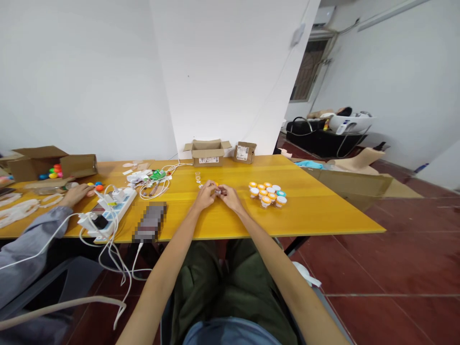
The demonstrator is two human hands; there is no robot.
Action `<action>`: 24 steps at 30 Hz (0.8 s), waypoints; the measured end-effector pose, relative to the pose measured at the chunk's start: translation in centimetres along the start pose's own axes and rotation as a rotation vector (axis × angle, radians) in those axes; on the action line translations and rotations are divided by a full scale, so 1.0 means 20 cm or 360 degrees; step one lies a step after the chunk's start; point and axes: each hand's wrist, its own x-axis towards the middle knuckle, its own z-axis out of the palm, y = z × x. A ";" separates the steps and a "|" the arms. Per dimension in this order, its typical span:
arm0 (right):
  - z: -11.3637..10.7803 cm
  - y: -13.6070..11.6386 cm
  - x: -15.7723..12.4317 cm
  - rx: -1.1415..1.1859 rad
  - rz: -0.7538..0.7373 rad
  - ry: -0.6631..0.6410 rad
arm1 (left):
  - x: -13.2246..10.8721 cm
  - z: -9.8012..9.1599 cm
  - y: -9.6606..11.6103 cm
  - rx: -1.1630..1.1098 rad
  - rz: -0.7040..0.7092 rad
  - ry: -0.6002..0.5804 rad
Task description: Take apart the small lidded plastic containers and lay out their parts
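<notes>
Above the yellow table (316, 211), my left hand (206, 195) and my right hand (230, 197) meet with their fingertips pinched together. Between them is a small clear piece (217, 192), mostly covered by the fingers, so its kind is unclear. A bit of orange (216, 184) shows just behind the fingertips; whether it belongs to that piece I cannot tell. Beyond my left hand lie a few small clear and white pieces (198, 177). To the right of my right hand stands a cluster of small tubs with orange, white and teal lids (265, 190).
Cardboard boxes (207, 153) stand against the wall. A phone (150, 222), a power strip (117, 211) and tangled white cables lie on the left. Farther left, a co-worker's hand (76, 194) rests near coloured balls (98, 186). A large carton (348, 187) stands past the table's right edge.
</notes>
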 end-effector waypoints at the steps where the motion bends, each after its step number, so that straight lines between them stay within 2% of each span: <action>1: 0.00 0.00 0.00 -0.0003 -0.0010 0.0002 | 0.00 0.00 0.00 -0.0015 -0.0004 0.0001; 10: 0.00 -0.01 0.00 -0.0011 -0.0050 -0.0037 | 0.00 0.00 0.00 -0.0067 -0.0062 -0.0002; 24: 0.00 0.00 0.00 -0.0032 -0.0025 0.0035 | -0.01 0.01 -0.03 -0.0006 -0.0054 0.0014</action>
